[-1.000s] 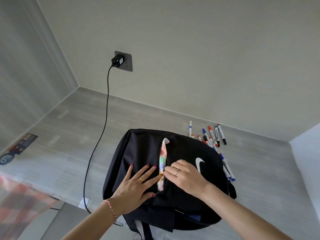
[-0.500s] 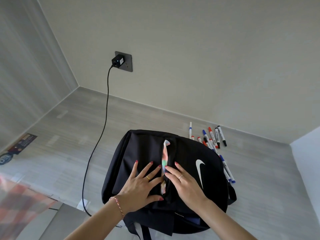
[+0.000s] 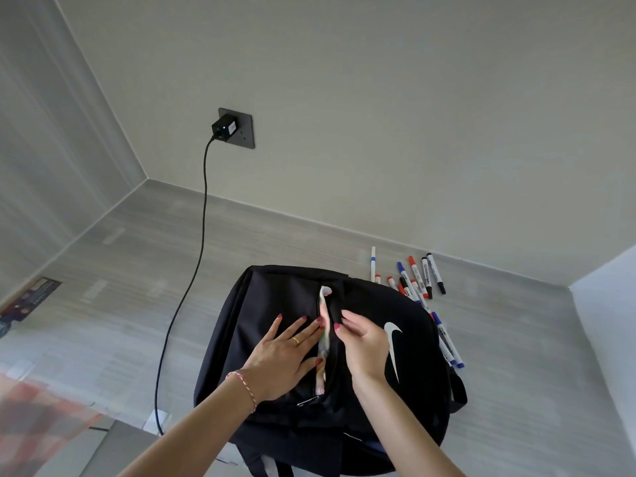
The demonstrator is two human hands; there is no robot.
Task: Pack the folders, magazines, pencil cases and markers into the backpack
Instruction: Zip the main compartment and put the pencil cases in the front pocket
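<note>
left hand [image 3: 280, 356] lying flat, fingers spread on backpack [image 3: 418, 380] | right hand [image 3: 363, 342] pinching flap by pencil case [image 3: 324, 335] | markers [image 3: 418, 280] lying beside

The backpack [image 3: 275, 339] fills the near middle of the wooden surface [image 3: 137, 270]. Left of it runs bare wood — crossed only by a black cable [image 3: 192, 287]. On the right, scattered markers [image 3: 418, 280] crowd the strip toward the wall [image 3: 378, 132] — some probably touching the bag.
</note>
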